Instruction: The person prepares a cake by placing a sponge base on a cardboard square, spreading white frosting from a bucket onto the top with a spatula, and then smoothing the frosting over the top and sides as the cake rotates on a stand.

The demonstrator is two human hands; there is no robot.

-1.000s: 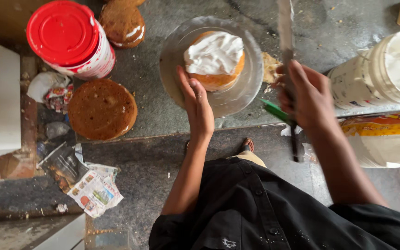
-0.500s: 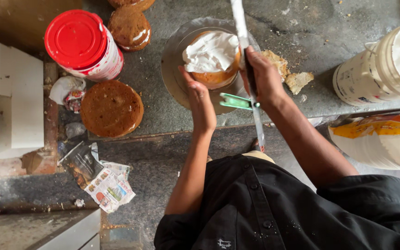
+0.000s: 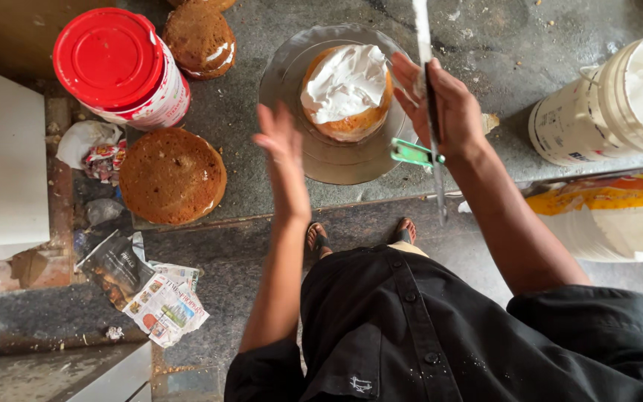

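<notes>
A round sponge cake (image 3: 347, 93) topped with white cream sits on a grey metal turntable (image 3: 321, 152) on the dark stone counter. My right hand (image 3: 440, 104) grips a long flat metal spatula (image 3: 427, 89) just right of the cake, its blade reaching up past the cake's right edge; a green scraper (image 3: 413, 152) juts out under that hand. My left hand (image 3: 280, 145) hovers flat with fingers apart at the turntable's left rim, holding nothing.
A bare brown cake layer (image 3: 171, 175) lies left of the turntable, another cake (image 3: 201, 37) behind it. A jar with a red lid (image 3: 117, 67) stands at the back left. A white cream bucket (image 3: 619, 97) stands right. Newspaper scraps (image 3: 150, 294) lie on the floor.
My right hand has brought the spatula leftward, from the turntable's right rim to the cake's side. My left hand has lifted off the turntable's edge and shifted left.
</notes>
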